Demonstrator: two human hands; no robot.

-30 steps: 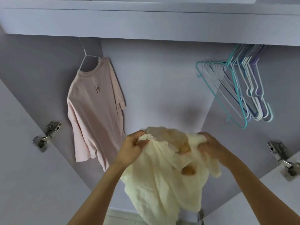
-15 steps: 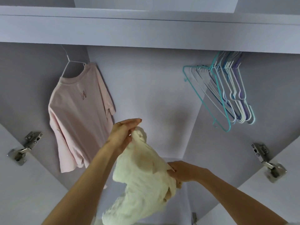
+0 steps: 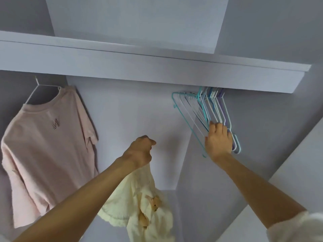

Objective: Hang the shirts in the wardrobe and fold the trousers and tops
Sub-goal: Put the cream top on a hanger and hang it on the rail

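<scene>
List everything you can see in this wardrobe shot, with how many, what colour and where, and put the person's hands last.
pink T-shirt: one, pale pink, hanging at the left of the wardrobe
white hanger: one, white wire, carrying the pink T-shirt
empty hangers: a bunch, exact count unclear, teal, white and purple, hanging at the right under the shelf
cream shirt: one, pale yellow with a small orange print, dangling low in the middle
shelf: one, pale grey, running across above the clothes
left hand: one, holds up the cream shirt by its top edge
right hand: one, reaching into the empty hangers, fingers curled on them
</scene>
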